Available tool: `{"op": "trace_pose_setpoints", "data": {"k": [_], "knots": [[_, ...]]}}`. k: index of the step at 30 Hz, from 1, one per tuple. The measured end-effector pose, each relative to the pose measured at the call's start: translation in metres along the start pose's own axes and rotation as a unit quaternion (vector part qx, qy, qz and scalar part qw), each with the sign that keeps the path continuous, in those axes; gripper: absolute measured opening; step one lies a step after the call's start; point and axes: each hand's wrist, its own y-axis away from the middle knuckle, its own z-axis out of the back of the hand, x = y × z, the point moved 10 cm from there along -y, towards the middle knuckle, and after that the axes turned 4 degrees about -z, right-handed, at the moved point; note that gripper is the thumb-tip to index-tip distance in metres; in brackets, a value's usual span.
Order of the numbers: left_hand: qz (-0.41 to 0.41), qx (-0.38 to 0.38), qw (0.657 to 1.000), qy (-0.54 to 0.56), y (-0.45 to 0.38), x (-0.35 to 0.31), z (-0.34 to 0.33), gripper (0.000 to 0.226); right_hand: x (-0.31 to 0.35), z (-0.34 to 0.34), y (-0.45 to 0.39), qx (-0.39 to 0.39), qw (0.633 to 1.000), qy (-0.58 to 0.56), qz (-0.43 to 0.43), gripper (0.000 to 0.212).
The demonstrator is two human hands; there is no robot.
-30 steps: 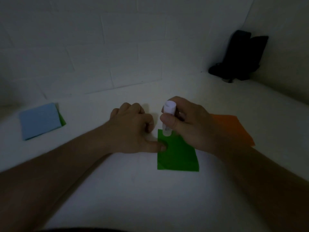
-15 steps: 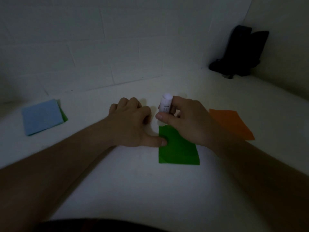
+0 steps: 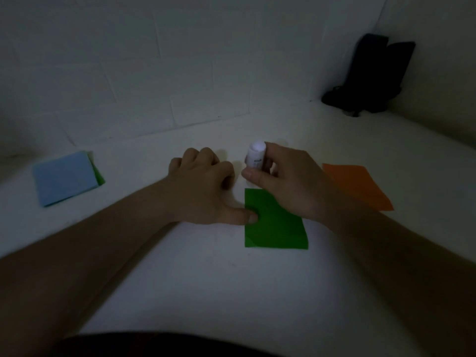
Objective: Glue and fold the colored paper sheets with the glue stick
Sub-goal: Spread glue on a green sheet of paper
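Head view of a dimly lit white worktop (image 3: 231, 292) set against a pale tiled wall (image 3: 154, 73). Centre: a green paper sheet (image 3: 277, 228) lies flat on the worktop. The left hand (image 3: 203, 186), fingers curled under, rests on the worktop just left of the sheet; its thumb tip presses on the sheet's left edge. The right hand (image 3: 286, 184) hovers over the sheet's far right part and pinches a white glue stick (image 3: 255, 157) between thumb and fingers; the stick stands nearly upright, its rounded top toward the camera, its lower end hidden behind the thumb, so contact with the paper cannot be told. Right: an orange paper sheet (image 3: 360, 186) lies flat, partly covered by the right wrist. Far left: a light blue paper sheet (image 3: 65, 177) lies on top of another green sheet (image 3: 99, 175), of which only a narrow strip shows at the right edge. Far right corner: a dark bag-like object (image 3: 371, 76) stands against the wall; its details are unclear.
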Motion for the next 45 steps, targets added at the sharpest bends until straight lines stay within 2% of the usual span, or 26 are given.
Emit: {"op": "trace_pose_setpoints", "data": {"k": [3,5,8,11,14,16,19,21,26,30,34,45], "knots": [[0.000,0.002,1.000,0.006,0.001,0.000,0.000,0.090,-0.014,0.003,-0.004,-0.019,0.999,-0.023,-0.036,0.039],[0.002,0.002,1.000,0.005,0.001,0.001,0.000,0.090,-0.011,-0.002,-0.003,0.001,0.999,-0.028,-0.031,0.036],[-0.001,-0.001,1.000,0.008,0.000,0.000,-0.001,0.093,0.003,-0.014,0.001,0.044,0.999,-0.009,0.004,0.017],[0.001,-0.005,1.000,0.013,-0.001,0.001,-0.001,0.092,0.003,-0.010,-0.002,0.027,1.000,-0.004,0.012,0.017],[-0.004,-0.013,1.000,0.013,-0.001,0.001,-0.001,0.092,-0.010,0.001,-0.006,-0.016,0.999,-0.020,-0.022,0.033],[-0.005,-0.020,1.000,0.010,-0.002,0.002,0.000,0.093,-0.013,0.002,-0.006,-0.018,0.999,-0.031,-0.033,0.041],[0.001,-0.017,1.000,0.016,-0.002,0.002,-0.001,0.089,-0.002,-0.008,-0.001,0.020,1.000,-0.017,-0.005,0.021],[-0.003,-0.016,1.000,0.015,-0.001,0.001,0.000,0.089,0.004,-0.009,0.000,0.026,1.000,-0.010,0.011,0.014],[-0.012,-0.022,0.999,0.035,0.001,0.001,0.001,0.089,-0.016,0.029,-0.003,-0.080,0.996,-0.005,-0.041,0.014],[-0.012,-0.026,0.999,0.041,0.001,0.000,0.000,0.088,-0.006,0.024,0.002,-0.038,0.999,0.030,-0.002,0.016],[-0.013,-0.032,0.999,0.034,0.001,0.000,-0.001,0.085,0.001,0.005,0.002,0.026,0.999,0.022,0.010,0.009],[-0.050,-0.016,0.995,0.082,0.006,-0.008,0.004,0.082,-0.016,0.025,0.007,0.074,0.996,0.047,0.017,0.015]]}}
